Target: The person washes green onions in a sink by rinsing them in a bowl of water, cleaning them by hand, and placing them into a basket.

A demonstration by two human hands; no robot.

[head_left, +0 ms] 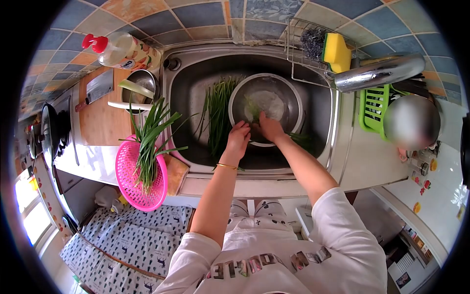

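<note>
In the sink stands a round metal bowl (295,98) with water in it. My right hand (269,128) reaches over its near rim, closed around a few green chives (253,109) whose blurred ends hang into the bowl. Beside it, my left hand (239,136) is at the bowl's near left rim, fingers pinched together on the same chives; its fingertips are partly hidden. A bunch of long chives (218,112) lies in the sink left of the bowl. More green leaves (301,139) show past my right wrist.
A pink colander (125,169) with chives (147,142) sits on the left counter edge. Behind it are a cutting board (100,125), a cleaver (99,87), a pot (142,78) and a pump bottle (122,51). A wire rack (298,54) with a yellow sponge (338,53) overhangs the sink's back right.
</note>
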